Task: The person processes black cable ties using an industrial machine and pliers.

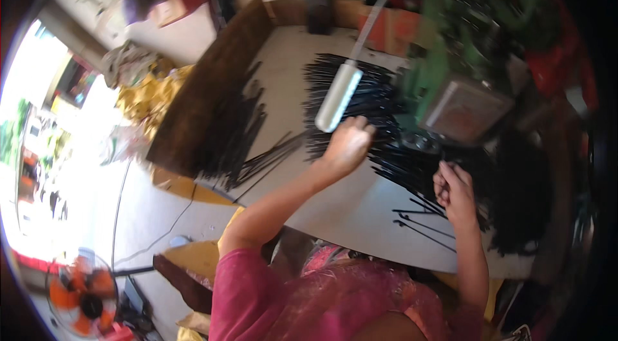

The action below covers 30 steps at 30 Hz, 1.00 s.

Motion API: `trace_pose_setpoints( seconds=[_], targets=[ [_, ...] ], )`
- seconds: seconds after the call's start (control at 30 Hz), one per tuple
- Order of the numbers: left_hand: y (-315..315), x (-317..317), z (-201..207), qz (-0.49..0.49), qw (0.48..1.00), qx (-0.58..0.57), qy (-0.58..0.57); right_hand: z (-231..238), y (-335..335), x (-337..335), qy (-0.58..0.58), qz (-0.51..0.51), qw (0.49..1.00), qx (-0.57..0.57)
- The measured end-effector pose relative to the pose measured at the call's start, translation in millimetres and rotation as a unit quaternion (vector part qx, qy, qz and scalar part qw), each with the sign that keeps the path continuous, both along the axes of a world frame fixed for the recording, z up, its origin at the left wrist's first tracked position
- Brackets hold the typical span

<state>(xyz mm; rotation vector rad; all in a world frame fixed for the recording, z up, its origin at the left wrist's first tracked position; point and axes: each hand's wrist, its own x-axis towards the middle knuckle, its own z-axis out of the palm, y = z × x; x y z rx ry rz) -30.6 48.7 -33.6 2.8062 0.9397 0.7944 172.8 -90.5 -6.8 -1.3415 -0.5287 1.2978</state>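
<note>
A wide pile of thin black rods (pixel 322 87) lies on the pale worktable, beside a green machine (pixel 432 93). My left hand (pixel 349 146) is over this pile, just below the lamp, its fingers curled together; whatever they grip is too small to make out. Closer to the machine's front, my right hand (pixel 454 192) is closed with the thumb against the fingers. Dark material around its fingertips blends with the black rods behind, so its hold is unclear. A few loose black rods (pixel 421 214) lie just left of the right hand.
A white lamp (pixel 339 96) on a bent neck hangs over the pile. More black rods (pixel 248 129) lie along the brown wooden side board (pixel 212 77); a dark heap (pixel 521 199) sits at the right. An orange fan (pixel 84 296) stands lower left, near yellow sacks (pixel 154 100).
</note>
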Motion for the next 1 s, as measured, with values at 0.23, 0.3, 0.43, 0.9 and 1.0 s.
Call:
trace_pose_setpoints(
  seconds=[0.23, 0.3, 0.43, 0.9, 1.0],
  targets=[
    [-24.2, 31.9, 25.6, 0.018, 0.997, -0.061, -0.037, -8.5, 25.3, 2.7, 0.022, 0.035, 0.999, -0.008],
    [-29.2, 42.5, 23.1, 0.026, 0.997, -0.066, -0.028, -4.4, 24.4, 2.8, 0.039, 0.039, 0.998, 0.016],
    [-34.8, 48.6, 23.8, 0.01, 0.995, -0.093, -0.031, -6.5, 20.6, 6.4, 0.064, 0.046, 0.997, 0.022],
    [-33.9, 33.8, 21.9, 0.007, 0.98, -0.185, -0.071, -5.4, 24.8, 3.7, 0.091, 0.063, 0.994, 0.02],
    [-35.0, 34.1, 22.6, 0.004, 0.979, -0.187, -0.076, -4.2, 24.9, 3.4, 0.092, 0.066, 0.993, 0.019]
  ],
)
